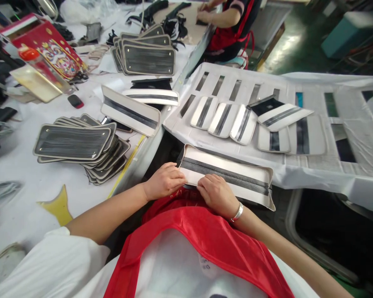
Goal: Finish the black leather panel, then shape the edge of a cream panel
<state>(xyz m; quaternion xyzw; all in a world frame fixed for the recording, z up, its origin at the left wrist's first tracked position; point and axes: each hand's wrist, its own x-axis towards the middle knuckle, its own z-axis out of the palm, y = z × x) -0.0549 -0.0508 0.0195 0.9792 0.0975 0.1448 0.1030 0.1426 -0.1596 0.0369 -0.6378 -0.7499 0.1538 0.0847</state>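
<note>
A long white panel with a dark stripe point(225, 171) lies over my lap, its right end curling up at the corners. My left hand point(165, 180) has its curled fingers on the panel's lower left corner. Farther right, my right hand point(219, 194), with a silver bracelet at the wrist, has its fingers bent over the panel's near edge. Both thumbs are mostly hidden. At the left, on the white table point(90, 223), is a stack of dark rectangular panels with pale rims point(73, 142).
Striped panels point(130, 111) lie at the table's edge. More striped pieces point(225, 120) rest on the slotted white surface point(323, 169) at the right. Behind are another dark stack point(149, 60), a red box point(49, 47), a bottle point(42, 66) and a person's arm point(225, 18).
</note>
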